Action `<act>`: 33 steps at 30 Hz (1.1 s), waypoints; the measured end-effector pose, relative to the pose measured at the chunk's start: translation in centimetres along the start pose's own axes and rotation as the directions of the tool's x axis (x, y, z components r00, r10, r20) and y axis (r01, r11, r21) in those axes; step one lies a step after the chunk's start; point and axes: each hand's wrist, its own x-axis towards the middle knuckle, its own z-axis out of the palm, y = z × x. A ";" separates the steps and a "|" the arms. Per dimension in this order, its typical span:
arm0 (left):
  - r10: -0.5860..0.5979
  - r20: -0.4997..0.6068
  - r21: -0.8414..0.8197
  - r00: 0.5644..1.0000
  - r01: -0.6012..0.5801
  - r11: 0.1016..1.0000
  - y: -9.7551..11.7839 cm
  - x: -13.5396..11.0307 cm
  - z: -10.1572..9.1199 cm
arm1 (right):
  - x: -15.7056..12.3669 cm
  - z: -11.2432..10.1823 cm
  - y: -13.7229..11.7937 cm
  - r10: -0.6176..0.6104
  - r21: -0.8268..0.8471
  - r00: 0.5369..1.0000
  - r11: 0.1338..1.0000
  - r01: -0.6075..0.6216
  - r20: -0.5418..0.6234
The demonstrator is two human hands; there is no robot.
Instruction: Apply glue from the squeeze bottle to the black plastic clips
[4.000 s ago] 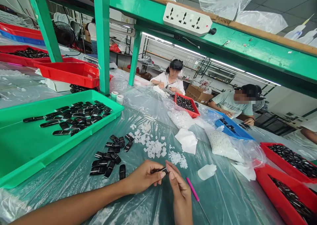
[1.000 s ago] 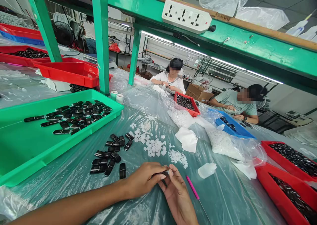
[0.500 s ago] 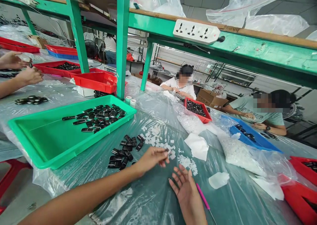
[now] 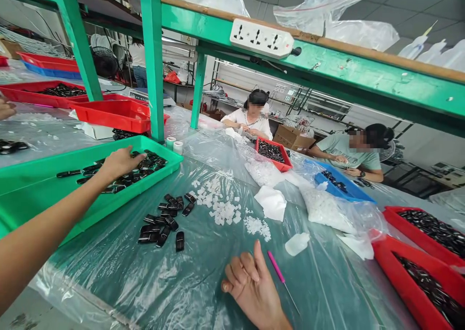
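Small, glossy black oblong pieces (image 4: 155, 163) lie heaped in the long green plastic tray (image 4: 22, 199); the left hand (image 4: 121, 163) is over them, whether its fingertips pinch one I cannot tell; the right hand (image 4: 250, 284), fingers loosely curled, thumb spread away, is beside the slim magenta-handled metal tool (image 4: 276, 267).

Left hand (image 4: 121, 164) is over black pieces (image 4: 155, 162) in green tray (image 4: 25, 196), right hand (image 4: 250, 284) near pink tool (image 4: 276, 268)

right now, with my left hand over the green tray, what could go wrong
The left hand might jostle the black pieces in the green tray. The right hand, close to the pink-handled tool, could bump it and set it rolling. The loose white bits could scatter if brushed.
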 end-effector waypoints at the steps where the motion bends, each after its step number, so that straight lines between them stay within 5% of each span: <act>1: 0.061 -0.041 0.113 0.997 -0.056 0.992 -0.1 -0.1 -0.3 | 0.0 0.0 0.0 -0.001 -0.011 1.000 1.000 0.000 -0.005; 5: 0.239 -0.055 0.434 0.969 -0.193 0.880 -1.3 -2.2 0.8 | 0.0 -0.1 0.1 -0.034 -0.067 0.998 0.997 0.031 -0.057; 6: 0.275 0.082 0.607 0.958 -0.267 0.748 -1.8 -3.1 1.6 | 0.1 -0.3 0.1 -0.052 -0.084 0.996 0.995 0.046 -0.070; 8: 0.143 0.368 0.737 0.919 -0.382 0.557 -2.8 -5.2 3.1 | 0.3 -0.8 0.1 -0.087 -0.113 0.993 0.991 0.078 -0.083; 9: 0.023 0.486 0.732 0.874 -0.420 0.536 -3.3 -6.3 3.8 | 0.4 -1.1 0.1 -0.099 -0.121 0.992 0.989 0.089 -0.081; 12: -0.261 0.732 0.649 0.630 -0.525 0.551 -4.5 -9.5 4.7 | 0.5 -1.6 0.0 -0.112 -0.137 0.991 0.985 0.101 -0.073; 14: -0.335 0.757 0.645 0.560 -0.561 0.520 -5.2 -11.1 4.7 | 0.5 -1.7 -0.2 -0.113 -0.161 0.990 0.982 0.098 -0.082; 17: -0.336 0.770 0.638 0.543 -0.629 0.444 -6.0 -12.5 4.5 | 0.4 -1.4 -0.5 -0.118 -0.227 0.987 0.970 0.090 -0.113; 22: -0.224 0.788 0.613 0.573 -0.695 0.376 -7.4 -13.0 5.5 | 0.4 -1.4 -0.9 -0.188 -0.298 0.962 0.947 0.124 -0.197; 25: -0.256 0.767 0.609 0.588 -0.544 0.577 -8.2 -13.1 6.8 | 0.5 -2.0 -1.3 -0.213 -0.310 0.938 0.943 0.124 -0.272; 28: -0.356 0.728 0.542 0.586 -0.173 0.822 -8.6 -13.2 8.3 | 0.6 -2.5 -1.5 -0.241 -0.346 0.914 0.930 0.122 -0.325; 33: -0.412 0.677 0.336 0.610 0.243 0.910 -8.6 -13.6 10.6 | 0.7 -2.6 -1.8 -0.283 -0.390 0.893 0.911 0.136 -0.349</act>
